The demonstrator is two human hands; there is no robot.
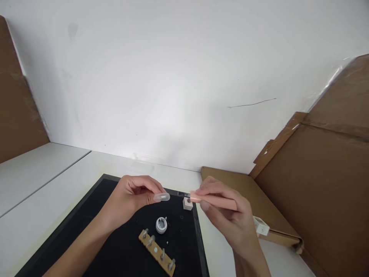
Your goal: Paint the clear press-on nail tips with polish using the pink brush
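Between thumb and fingers, my left hand (134,194) pinches a small clear nail tip (163,197) above the black mat (95,219). My right hand (227,207) grips a peach-coloured handle (217,201) whose dark, thin brush end (183,194) points left at the clear tip, with a gap between them. Below the hands, a small round pot (161,225) with whitish contents stands on the mat. Near it lies a wooden strip (158,254) bearing several small upright holders.
A small white cube-shaped bottle (187,204) stands behind the brush end. Flattened cardboard (242,184) lies at the right, with a white box (261,226) beside my right hand. Cardboard panels (325,177) flank both sides; a white wall (161,77) rises behind.
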